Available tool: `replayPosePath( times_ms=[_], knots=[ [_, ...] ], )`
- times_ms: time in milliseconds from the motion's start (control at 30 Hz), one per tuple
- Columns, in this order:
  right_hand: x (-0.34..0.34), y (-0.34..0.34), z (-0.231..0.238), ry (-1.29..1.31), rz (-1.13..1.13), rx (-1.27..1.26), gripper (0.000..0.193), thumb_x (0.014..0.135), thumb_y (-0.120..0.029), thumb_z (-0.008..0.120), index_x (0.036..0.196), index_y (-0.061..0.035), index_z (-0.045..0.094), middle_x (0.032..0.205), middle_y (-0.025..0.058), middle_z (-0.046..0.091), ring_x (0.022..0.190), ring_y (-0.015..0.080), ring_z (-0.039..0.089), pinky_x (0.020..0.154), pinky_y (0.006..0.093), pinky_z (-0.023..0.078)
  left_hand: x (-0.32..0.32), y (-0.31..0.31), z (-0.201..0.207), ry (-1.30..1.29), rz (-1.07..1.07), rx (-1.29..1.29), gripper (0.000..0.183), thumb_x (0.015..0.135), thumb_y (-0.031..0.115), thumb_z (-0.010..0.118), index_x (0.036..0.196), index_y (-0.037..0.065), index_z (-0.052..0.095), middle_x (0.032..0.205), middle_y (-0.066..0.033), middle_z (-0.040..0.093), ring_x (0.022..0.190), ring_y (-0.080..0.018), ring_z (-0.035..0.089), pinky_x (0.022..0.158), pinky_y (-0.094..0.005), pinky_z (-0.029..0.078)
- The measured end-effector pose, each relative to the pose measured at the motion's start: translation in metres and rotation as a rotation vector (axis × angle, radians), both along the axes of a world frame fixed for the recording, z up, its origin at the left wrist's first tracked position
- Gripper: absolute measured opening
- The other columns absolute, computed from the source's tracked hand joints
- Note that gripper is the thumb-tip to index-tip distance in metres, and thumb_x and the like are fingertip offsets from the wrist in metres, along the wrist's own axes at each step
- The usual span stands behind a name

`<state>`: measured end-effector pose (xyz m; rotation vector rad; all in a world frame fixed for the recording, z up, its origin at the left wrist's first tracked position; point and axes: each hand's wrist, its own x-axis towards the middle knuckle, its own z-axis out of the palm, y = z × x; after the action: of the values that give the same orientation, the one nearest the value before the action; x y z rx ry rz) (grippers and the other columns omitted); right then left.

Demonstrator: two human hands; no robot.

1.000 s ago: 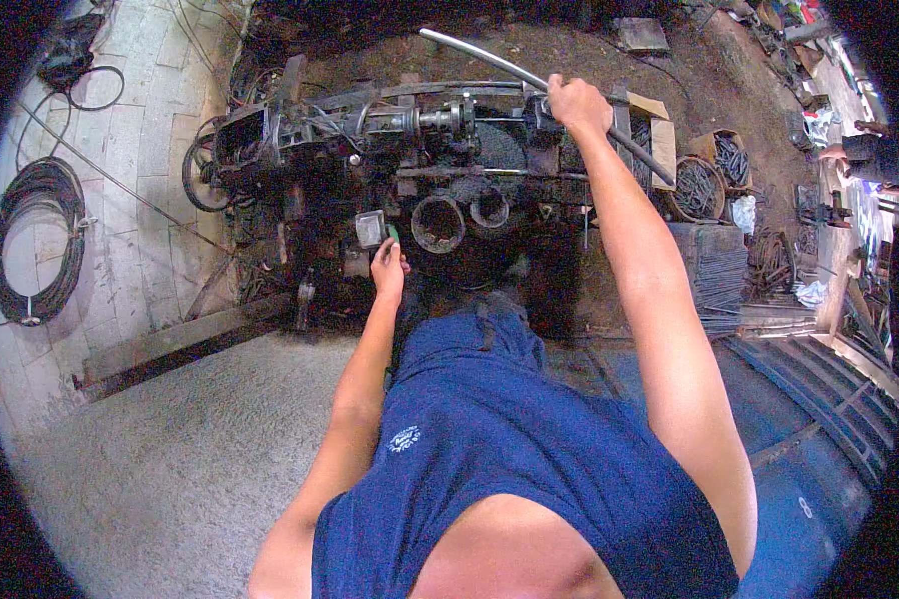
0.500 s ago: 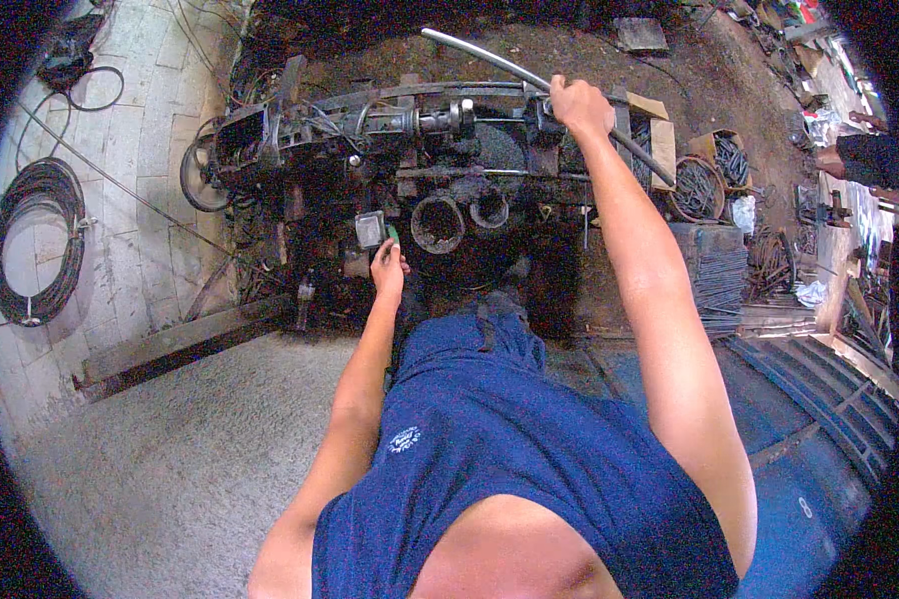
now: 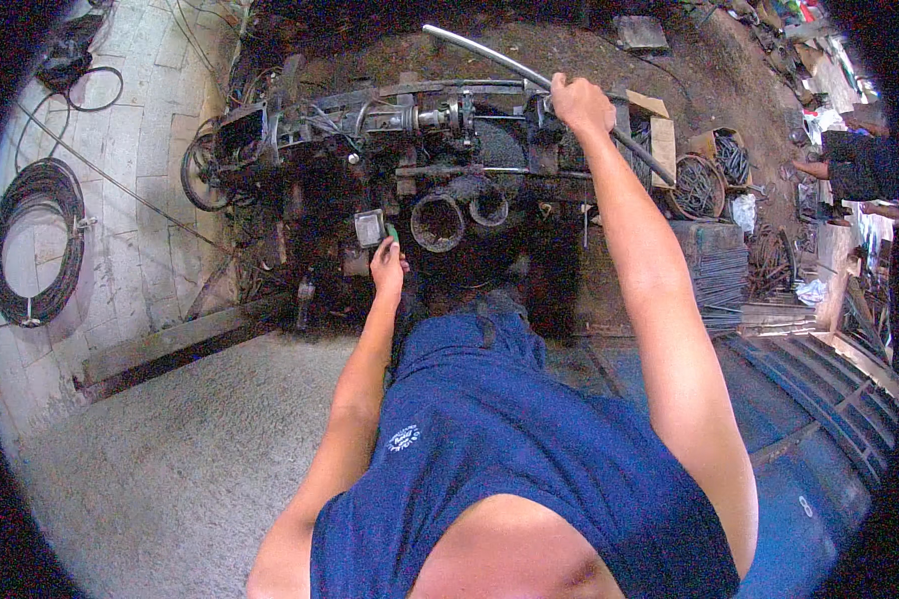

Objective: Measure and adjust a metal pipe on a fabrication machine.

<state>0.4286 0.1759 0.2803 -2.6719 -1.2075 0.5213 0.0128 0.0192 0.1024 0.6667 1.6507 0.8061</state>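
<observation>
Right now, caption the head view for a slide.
Right hand grips a long metal lever; left hand touches a small switch box.

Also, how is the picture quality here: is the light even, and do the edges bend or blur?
Head view: strong fisheye bend, with a black rim around the round picture. Bright daylight washes out the paved floor at left and the far right edge. The dark machine sits in shadow, its detail lost. Left hand and right hand look sharp.

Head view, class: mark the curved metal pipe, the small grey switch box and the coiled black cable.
curved metal pipe [image 3: 479, 50], head view, on its bare upper stretch left of the right hand.
small grey switch box [image 3: 370, 228], head view, on its front face.
coiled black cable [image 3: 15, 215], head view, on the coil's left side.
</observation>
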Motion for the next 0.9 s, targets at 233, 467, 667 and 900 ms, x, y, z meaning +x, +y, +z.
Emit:
replayPosePath(
  times_ms=[233,467,667,900],
  knots=[
    [0.0008,0.0014,-0.0028,-0.010,0.026,-0.006,0.063,0.089,-0.053,0.036,0.102,-0.0024,0.071,0.105,0.0225,0.067,0.100,0.0369,0.065,0.087,0.0468,0.049,-0.0006,-0.0002,-0.0003,0.009,-0.014,-0.008,0.033,0.096,0.022,0.056,0.125,0.007,0.056,0.074,-0.0028,0.058,0.057,-0.0094,0.054,0.051,-0.0256,0.048],
    [0.0040,0.0000,-0.0066,-0.009,0.018,0.001,0.064,0.090,-0.054,0.034,0.104,-0.0021,0.069,0.107,0.0228,0.066,0.102,0.0365,0.064,0.087,0.0468,0.049,0.0014,0.0014,0.0021,0.020,0.003,-0.035,0.034,0.095,0.024,0.057,0.125,0.008,0.056,0.074,-0.0029,0.058,0.056,-0.0096,0.053,0.051,-0.0260,0.048],
    [0.0035,-0.0003,-0.0037,-0.012,0.036,0.001,0.064,0.089,-0.053,0.034,0.103,-0.0015,0.070,0.106,0.0235,0.066,0.100,0.0373,0.065,0.087,0.0465,0.050,0.0026,0.0019,0.0030,0.008,0.019,-0.045,0.032,0.095,0.023,0.057,0.123,0.008,0.057,0.074,-0.0025,0.057,0.055,-0.0089,0.052,0.050,-0.0246,0.047],
    [0.0044,0.0001,-0.0078,-0.028,0.024,0.024,0.063,0.089,-0.052,0.035,0.101,-0.0019,0.070,0.103,0.0233,0.067,0.099,0.0377,0.065,0.087,0.0470,0.050,0.0018,0.0015,-0.0009,-0.015,0.018,-0.017,0.032,0.095,0.022,0.057,0.124,0.007,0.056,0.074,-0.0023,0.056,0.055,-0.0087,0.052,0.050,-0.0244,0.047]
  ],
)
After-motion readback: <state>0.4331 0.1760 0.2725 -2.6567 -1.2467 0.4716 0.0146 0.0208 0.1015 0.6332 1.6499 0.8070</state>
